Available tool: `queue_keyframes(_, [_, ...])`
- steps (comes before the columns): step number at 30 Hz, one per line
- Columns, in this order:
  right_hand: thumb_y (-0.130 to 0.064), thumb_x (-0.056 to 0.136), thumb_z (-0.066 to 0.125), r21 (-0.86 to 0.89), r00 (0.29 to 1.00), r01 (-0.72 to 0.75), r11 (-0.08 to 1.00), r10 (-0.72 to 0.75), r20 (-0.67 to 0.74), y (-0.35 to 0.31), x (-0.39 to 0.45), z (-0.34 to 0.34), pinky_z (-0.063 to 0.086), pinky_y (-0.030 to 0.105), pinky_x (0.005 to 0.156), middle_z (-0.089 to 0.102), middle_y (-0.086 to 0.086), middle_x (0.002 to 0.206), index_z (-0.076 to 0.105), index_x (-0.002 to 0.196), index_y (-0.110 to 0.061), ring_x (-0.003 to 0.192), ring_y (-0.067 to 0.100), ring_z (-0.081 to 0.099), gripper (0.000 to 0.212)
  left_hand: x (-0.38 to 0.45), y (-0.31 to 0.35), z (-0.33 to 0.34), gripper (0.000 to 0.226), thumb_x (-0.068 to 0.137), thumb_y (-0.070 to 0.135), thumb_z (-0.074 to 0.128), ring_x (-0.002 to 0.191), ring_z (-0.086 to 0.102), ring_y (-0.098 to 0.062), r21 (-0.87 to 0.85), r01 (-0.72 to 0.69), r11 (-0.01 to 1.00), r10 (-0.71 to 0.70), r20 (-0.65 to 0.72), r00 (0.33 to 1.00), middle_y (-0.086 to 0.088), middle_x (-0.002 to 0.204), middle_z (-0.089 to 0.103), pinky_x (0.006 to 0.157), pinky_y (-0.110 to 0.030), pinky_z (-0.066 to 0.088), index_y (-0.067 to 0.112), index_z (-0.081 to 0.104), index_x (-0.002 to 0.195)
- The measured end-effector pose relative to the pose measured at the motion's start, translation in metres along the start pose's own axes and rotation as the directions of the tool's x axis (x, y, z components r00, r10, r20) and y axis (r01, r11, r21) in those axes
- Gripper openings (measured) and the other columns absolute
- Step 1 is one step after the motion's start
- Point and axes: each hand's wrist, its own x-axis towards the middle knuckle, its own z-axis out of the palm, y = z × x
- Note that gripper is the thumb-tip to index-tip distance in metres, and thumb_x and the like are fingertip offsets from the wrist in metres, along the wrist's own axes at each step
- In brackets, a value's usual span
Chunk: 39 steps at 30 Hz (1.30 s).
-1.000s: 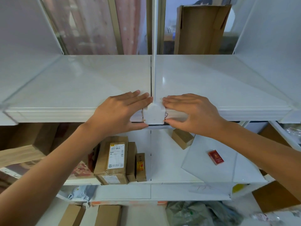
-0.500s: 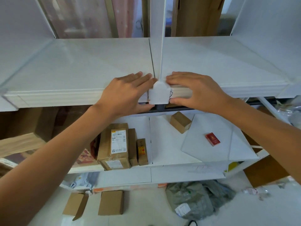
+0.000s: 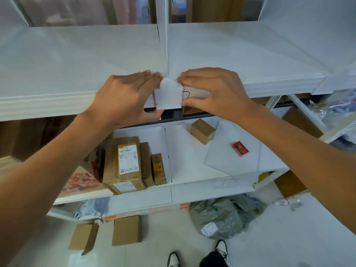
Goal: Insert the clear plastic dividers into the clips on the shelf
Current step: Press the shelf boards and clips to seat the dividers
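Observation:
A white clip point(image 3: 168, 95) sits on the front lip of the upper white shelf point(image 3: 57, 101), at the seam between two panels. From it a clear plastic divider point(image 3: 163, 39) stands upright and runs back toward the rear. My left hand point(image 3: 125, 97) presses the clip's left side, fingers flat on the shelf top and thumb under the lip. My right hand point(image 3: 213, 93) mirrors it on the clip's right side. Another clear divider sheet point(image 3: 227, 162) lies flat on the lower shelf.
The lower shelf point(image 3: 183, 187) holds brown parcels point(image 3: 123, 162), a small cardboard box point(image 3: 202, 131) and a red pack point(image 3: 239, 148) lying on the flat sheet. On the floor below are cardboard boxes point(image 3: 126, 231), a grey bag point(image 3: 221, 214) and my shoes point(image 3: 173, 260).
Both hands stay pressed against the clip. My view has tilted downward, so the shelf sits higher in frame and the floor and shoes now show.

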Motion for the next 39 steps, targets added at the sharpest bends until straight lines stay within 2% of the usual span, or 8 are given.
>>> queue_keyframes(12, [-0.051, 0.086, 0.071, -0.058, 0.999, 0.038, 0.998, -0.037, 0.012, -0.002, -0.001, 0.003, 0.056, 0.042, 0.081, 0.072, -0.003, 0.121, 0.073, 0.124, -0.028, 0.105, 0.019, 0.067, 0.044, 0.0, 0.006, 0.0, 0.055, 0.092, 0.044, 0.066, 0.101, 0.074, -0.032, -0.021, 0.029, 0.999, -0.029, 0.007, 1.0, -0.014, 0.121, 0.073, 0.064, -0.04, 0.056, 0.002, 0.061, 0.128])
queue_keyframes(20, [-0.048, 0.087, 0.073, -0.053, 0.999, 0.032, 0.998, -0.029, 0.041, -0.002, -0.003, -0.004, 0.057, 0.043, 0.085, 0.071, -0.002, 0.126, 0.071, 0.126, -0.026, 0.11, 0.02, 0.066, 0.045, -0.002, 0.004, 0.003, 0.076, 0.083, 0.051, 0.085, 0.12, 0.07, -0.034, -0.098, 0.049, 0.994, -0.044, 0.045, 0.998, -0.019, 0.132, 0.07, 0.084, -0.049, 0.062, 0.001, 0.062, 0.136])
queue_keyframes(26, [-0.039, 0.084, 0.08, -0.011, 1.0, -0.002, 1.0, 0.003, 0.023, -0.006, -0.004, -0.011, 0.058, 0.043, 0.086, 0.073, -0.001, 0.124, 0.074, 0.123, -0.024, 0.11, 0.019, 0.067, 0.042, 0.003, 0.009, 0.004, 0.081, 0.078, 0.052, 0.088, 0.121, 0.07, -0.031, -0.076, 0.049, 0.996, -0.047, 0.037, 0.998, -0.017, 0.132, 0.07, 0.086, -0.046, 0.062, 0.001, 0.063, 0.136])
queue_keyframes(29, [-0.034, 0.082, 0.084, -0.016, 1.0, -0.003, 1.0, 0.004, 0.022, -0.006, -0.014, -0.018, 0.058, 0.042, 0.089, 0.072, -0.002, 0.125, 0.075, 0.121, -0.022, 0.111, 0.019, 0.068, 0.042, 0.004, 0.019, 0.009, 0.081, 0.075, 0.052, 0.09, 0.121, 0.07, -0.03, -0.08, 0.048, 0.996, -0.048, 0.012, 0.999, -0.015, 0.132, 0.071, 0.092, -0.042, 0.06, 0.001, 0.065, 0.134])
queue_keyframes(33, [-0.045, 0.087, 0.071, -0.11, 0.996, 0.071, 0.991, -0.076, -0.039, -0.003, -0.013, -0.017, 0.055, 0.037, 0.093, 0.071, 0.0, 0.125, 0.075, 0.12, -0.018, 0.11, 0.022, 0.069, 0.042, 0.007, 0.02, 0.014, 0.077, 0.075, 0.045, 0.092, 0.121, 0.069, -0.034, -0.168, 0.051, 0.984, -0.055, -0.019, 0.998, -0.018, 0.132, 0.07, 0.099, -0.044, 0.058, 0.0, 0.066, 0.132])
queue_keyframes(35, [-0.046, 0.088, 0.063, -0.111, 0.993, 0.074, 0.991, -0.083, -0.078, -0.009, -0.009, -0.011, 0.053, 0.043, 0.095, 0.072, 0.007, 0.123, 0.074, 0.119, -0.01, 0.11, 0.028, 0.068, 0.049, 0.003, 0.013, 0.01, 0.075, 0.08, 0.047, 0.087, 0.125, 0.067, -0.035, -0.217, 0.055, 0.975, -0.057, -0.005, 0.998, -0.017, 0.137, 0.067, 0.102, -0.047, 0.057, 0.001, 0.064, 0.135])
queue_keyframes(37, [-0.038, 0.086, 0.059, -0.099, 0.983, 0.096, 0.99, -0.11, -0.148, -0.023, -0.007, -0.009, 0.052, 0.051, 0.09, 0.074, 0.017, 0.111, 0.074, 0.107, 0.003, 0.103, 0.035, 0.067, 0.048, -0.005, 0.008, -0.001, 0.077, 0.086, 0.055, 0.079, 0.131, 0.063, -0.032, -0.266, 0.078, 0.961, -0.072, 0.034, 0.997, -0.014, 0.144, 0.064, 0.108, -0.045, 0.052, 0.004, 0.061, 0.14])
queue_keyframes(39, [-0.025, 0.082, 0.06, -0.139, 0.945, 0.212, 0.967, -0.239, -0.225, -0.048, 0.001, -0.009, 0.054, 0.051, 0.076, 0.075, 0.021, 0.091, 0.075, 0.086, 0.007, 0.084, 0.04, 0.07, 0.036, -0.013, 0.001, -0.016, 0.08, 0.09, 0.061, 0.072, 0.137, 0.058, -0.027, -0.283, 0.143, 0.948, -0.13, 0.066, 0.989, -0.009, 0.15, 0.059, 0.115, -0.043, 0.046, 0.008, 0.055, 0.147])
